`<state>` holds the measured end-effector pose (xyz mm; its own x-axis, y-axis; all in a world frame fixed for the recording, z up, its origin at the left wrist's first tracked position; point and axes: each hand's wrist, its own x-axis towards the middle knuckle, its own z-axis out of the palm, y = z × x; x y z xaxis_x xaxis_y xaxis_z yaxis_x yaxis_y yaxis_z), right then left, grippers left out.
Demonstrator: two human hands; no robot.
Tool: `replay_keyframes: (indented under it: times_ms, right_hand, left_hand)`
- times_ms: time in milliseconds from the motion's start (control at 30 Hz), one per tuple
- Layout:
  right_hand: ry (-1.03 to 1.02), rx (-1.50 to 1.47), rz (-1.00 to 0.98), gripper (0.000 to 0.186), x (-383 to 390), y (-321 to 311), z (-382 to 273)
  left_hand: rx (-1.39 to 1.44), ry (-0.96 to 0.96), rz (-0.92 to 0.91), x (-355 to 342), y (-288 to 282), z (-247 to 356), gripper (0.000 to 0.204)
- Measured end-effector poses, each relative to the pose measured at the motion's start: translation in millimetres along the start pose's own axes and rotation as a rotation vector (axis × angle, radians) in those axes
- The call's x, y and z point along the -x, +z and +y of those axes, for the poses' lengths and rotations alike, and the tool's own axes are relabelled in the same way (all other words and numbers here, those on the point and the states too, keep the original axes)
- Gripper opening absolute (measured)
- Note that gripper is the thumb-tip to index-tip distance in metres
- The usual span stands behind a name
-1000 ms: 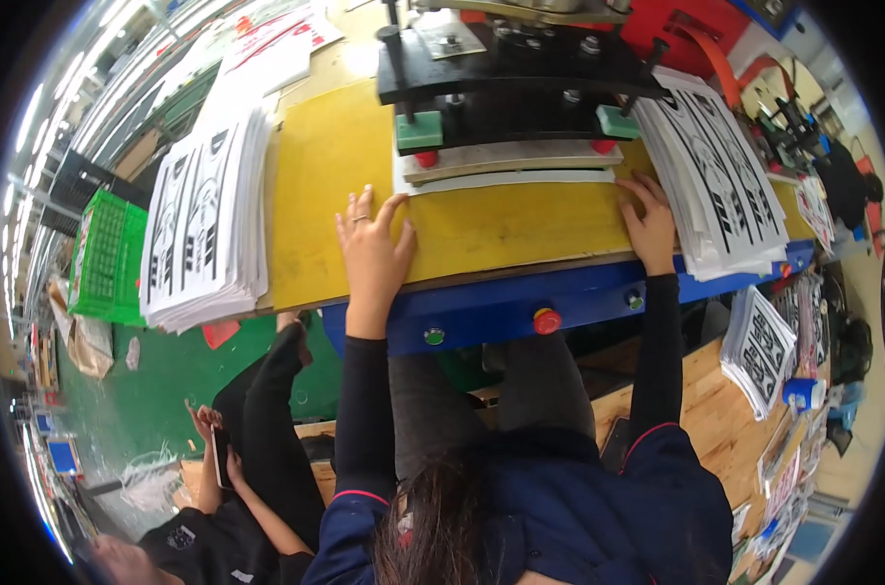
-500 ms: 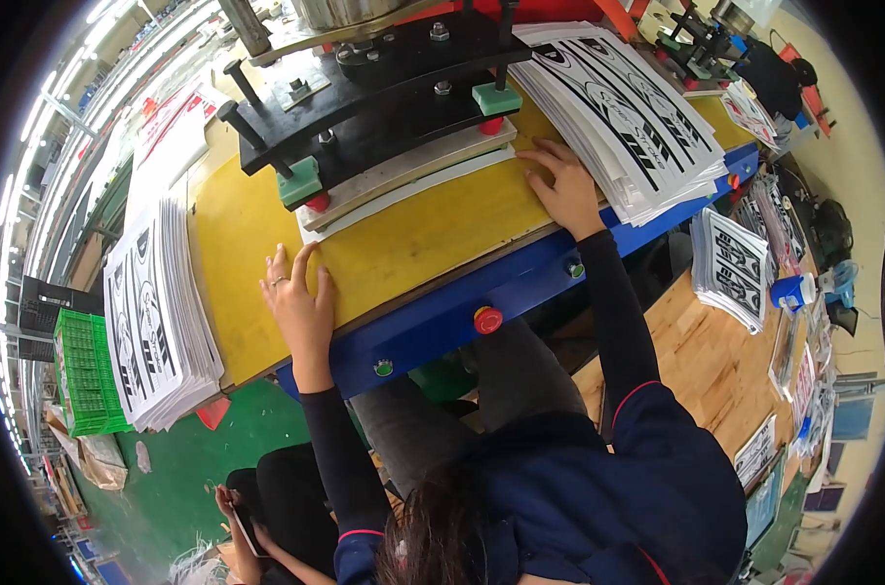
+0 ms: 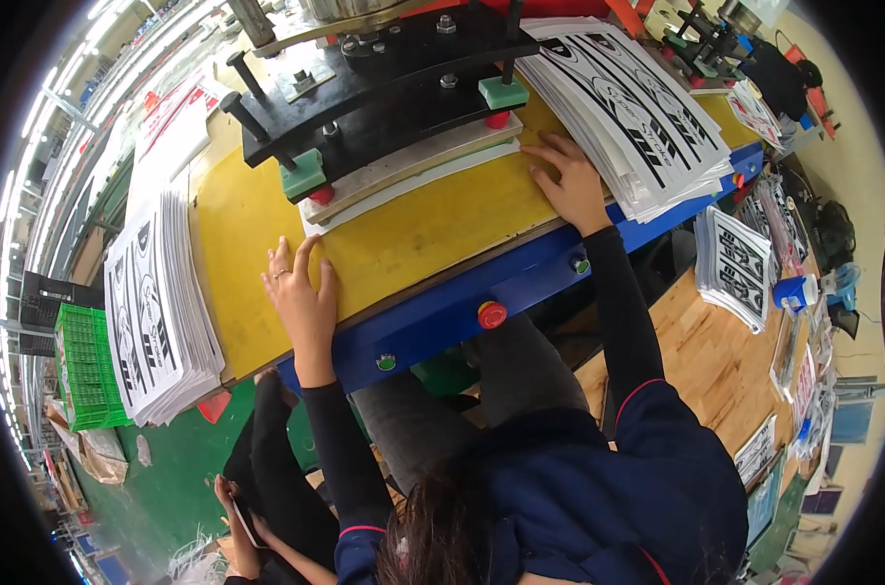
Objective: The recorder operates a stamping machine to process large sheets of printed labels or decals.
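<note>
Fingers of both hands are spread and loosely bent in the head view, palms down over the yellow surface point(image 3: 404, 249), with nothing pinched on either side. Ahead of them lies the white sheet point(image 3: 413, 183), mostly hidden under the metal plate point(image 3: 413, 166) of the black press point(image 3: 384, 122); only a narrow strip shows along the near edge. That strip's long axis runs from the left hand's side to the right hand's side, slanting away from the person toward the right.

The two hands bracket this strip. At its left end, the left hand point(image 3: 304, 297) sits on the near side, index fingertip right by the corner; whether it touches cannot be told. At its right end, the right hand point(image 3: 572, 190) reaches in from beyond the strip, its fingertips at the very end and apparently meeting the paper. So the right hand looks the nearer, though only slightly.

Beside the right hand stands the right stack of printed sheets point(image 3: 633, 112); the left stack of printed sheets point(image 3: 150, 312) lies farther from the left hand.
</note>
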<state>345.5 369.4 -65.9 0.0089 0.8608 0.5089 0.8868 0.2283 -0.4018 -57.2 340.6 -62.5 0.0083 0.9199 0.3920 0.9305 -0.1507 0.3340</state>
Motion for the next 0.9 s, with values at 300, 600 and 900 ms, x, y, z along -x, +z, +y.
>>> replay_keyframes:
  times_ms: [300,600,900]
  right_hand:
    - [-0.059,-0.032,0.014,0.031,-3.7,1.1,-3.1]
    - [-0.03,0.002,-0.001,0.03,-2.3,0.6,-0.2]
    - [-0.036,-0.002,-0.004,0.03,-3.3,-0.1,-0.9]
  left_hand:
    - [-0.015,-0.007,0.045,-0.6,0.0,-3.3,0.037]
    - [-0.012,0.009,0.051,0.9,-3.0,1.9,0.036]
    - [-0.029,0.011,0.054,-0.3,-1.0,1.6,0.037]
